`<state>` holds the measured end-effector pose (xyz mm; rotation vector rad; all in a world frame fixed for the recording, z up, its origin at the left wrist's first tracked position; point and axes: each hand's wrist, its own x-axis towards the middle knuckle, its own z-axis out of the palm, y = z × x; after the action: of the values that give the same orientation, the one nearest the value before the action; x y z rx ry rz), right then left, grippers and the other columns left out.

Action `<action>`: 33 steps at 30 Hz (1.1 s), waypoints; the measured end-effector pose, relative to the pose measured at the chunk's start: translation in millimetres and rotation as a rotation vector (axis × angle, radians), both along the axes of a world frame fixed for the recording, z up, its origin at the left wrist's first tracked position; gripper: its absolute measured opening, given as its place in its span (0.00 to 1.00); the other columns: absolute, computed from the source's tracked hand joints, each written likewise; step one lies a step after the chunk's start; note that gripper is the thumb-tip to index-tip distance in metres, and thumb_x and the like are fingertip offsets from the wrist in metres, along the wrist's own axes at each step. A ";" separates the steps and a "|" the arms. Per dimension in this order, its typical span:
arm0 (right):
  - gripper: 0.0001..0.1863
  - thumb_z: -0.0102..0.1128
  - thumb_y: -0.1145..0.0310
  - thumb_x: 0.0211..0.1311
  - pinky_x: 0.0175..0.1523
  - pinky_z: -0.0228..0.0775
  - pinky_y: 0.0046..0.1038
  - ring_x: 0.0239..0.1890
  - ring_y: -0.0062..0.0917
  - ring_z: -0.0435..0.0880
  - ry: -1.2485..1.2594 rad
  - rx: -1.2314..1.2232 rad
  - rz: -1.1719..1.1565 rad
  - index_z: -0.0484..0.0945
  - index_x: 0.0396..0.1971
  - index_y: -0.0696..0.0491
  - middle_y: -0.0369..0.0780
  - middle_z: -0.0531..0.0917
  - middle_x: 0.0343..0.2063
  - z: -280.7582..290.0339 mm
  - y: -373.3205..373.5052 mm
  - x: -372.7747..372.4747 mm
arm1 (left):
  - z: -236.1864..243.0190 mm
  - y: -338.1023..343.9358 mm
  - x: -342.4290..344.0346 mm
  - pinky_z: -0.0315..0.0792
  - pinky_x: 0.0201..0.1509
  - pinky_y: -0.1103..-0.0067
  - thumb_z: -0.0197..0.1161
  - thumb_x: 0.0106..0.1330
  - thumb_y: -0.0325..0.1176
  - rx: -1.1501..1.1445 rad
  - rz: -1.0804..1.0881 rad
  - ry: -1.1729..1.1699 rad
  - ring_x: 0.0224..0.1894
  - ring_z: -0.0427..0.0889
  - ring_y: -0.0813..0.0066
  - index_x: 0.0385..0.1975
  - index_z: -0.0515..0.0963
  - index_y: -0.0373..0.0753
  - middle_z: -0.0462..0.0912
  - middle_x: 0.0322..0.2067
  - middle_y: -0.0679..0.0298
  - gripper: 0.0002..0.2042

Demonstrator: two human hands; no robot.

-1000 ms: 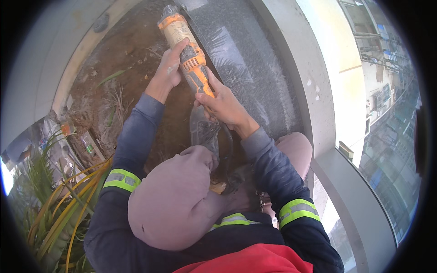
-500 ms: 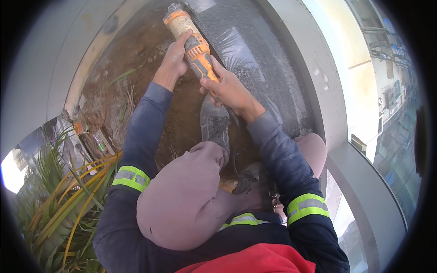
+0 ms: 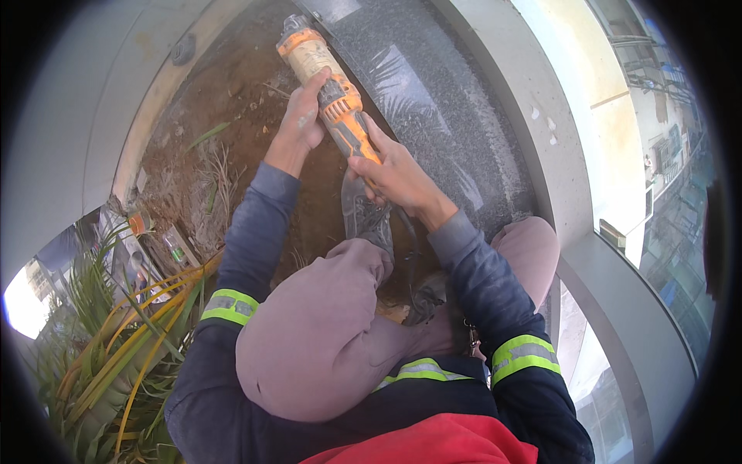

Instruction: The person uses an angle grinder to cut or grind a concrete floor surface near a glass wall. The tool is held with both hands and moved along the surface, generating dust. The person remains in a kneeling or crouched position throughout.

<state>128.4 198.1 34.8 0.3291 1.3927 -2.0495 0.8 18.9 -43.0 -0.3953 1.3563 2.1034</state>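
I hold a long orange and grey angle grinder [image 3: 340, 104], its barrel wrapped in a dusty pale covering. My left hand [image 3: 300, 120] is closed round the middle of its body from the left, thumb on top. Farther down, my right hand [image 3: 403, 179] grips the rear end. The grinder's metal head [image 3: 294, 23] points away from me, beside the edge of a dark speckled stone slab [image 3: 479, 116]. Whatever is fitted under the head is hidden. A dark cord [image 3: 410, 232] hangs below my right hand.
Brown soil [image 3: 232, 100] lies left of the slab, between it and a pale curved wall [image 3: 93, 85]. Long-leaved plants [image 3: 116, 348] crowd the lower left. A grey metal frame [image 3: 533, 85] curves along the right. My shoe [image 3: 363, 209] and bent knees are close under the tool.
The view has shifted a little, and the grinder and both hands sit slightly lower in it. Both hands keep the same hold. The slab's speckled surface looks clearer, with less haze over it.
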 end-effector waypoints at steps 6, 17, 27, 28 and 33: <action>0.47 0.59 0.67 0.72 0.23 0.68 0.20 0.20 0.15 0.75 0.001 -0.007 -0.019 0.40 0.82 0.50 0.38 0.80 0.31 -8.7 -3.0 -10.8 | -3.0 1.5 -12.7 0.83 0.51 0.64 0.60 0.76 0.44 -0.018 -0.003 0.010 0.44 0.87 0.63 0.54 0.71 0.33 0.84 0.43 0.54 0.20; 0.46 0.58 0.68 0.72 0.23 0.66 0.20 0.20 0.14 0.74 -0.006 -0.020 -0.020 0.40 0.82 0.50 0.38 0.80 0.31 -16.1 -7.3 -33.8 | -15.9 -4.0 -38.6 0.82 0.51 0.65 0.61 0.75 0.42 0.002 0.041 -0.010 0.44 0.87 0.63 0.52 0.74 0.30 0.84 0.43 0.54 0.19; 0.48 0.59 0.68 0.72 0.23 0.66 0.20 0.20 0.15 0.75 -0.054 0.025 0.008 0.37 0.82 0.51 0.37 0.79 0.31 8.1 1.6 1.5 | 9.4 4.0 3.7 0.83 0.50 0.66 0.60 0.76 0.44 0.018 -0.003 -0.051 0.42 0.86 0.64 0.53 0.72 0.32 0.84 0.42 0.54 0.20; 0.48 0.59 0.68 0.72 0.23 0.66 0.20 0.20 0.15 0.75 -0.061 0.016 0.008 0.36 0.82 0.51 0.37 0.79 0.31 7.4 2.2 5.3 | 10.4 4.5 7.9 0.83 0.50 0.66 0.60 0.76 0.44 0.018 -0.008 -0.052 0.42 0.86 0.64 0.53 0.72 0.32 0.84 0.42 0.54 0.20; 0.49 0.59 0.67 0.72 0.22 0.65 0.19 0.19 0.14 0.75 -0.061 0.006 -0.007 0.36 0.82 0.50 0.36 0.79 0.31 1.7 -0.8 4.6 | 8.8 3.4 8.4 0.83 0.49 0.66 0.60 0.76 0.44 -0.015 0.022 -0.044 0.42 0.87 0.65 0.54 0.72 0.32 0.84 0.42 0.55 0.20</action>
<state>133.0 197.3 36.5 0.3963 1.3626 -2.0244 9.2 22.3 -34.1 -0.4620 1.3491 2.0911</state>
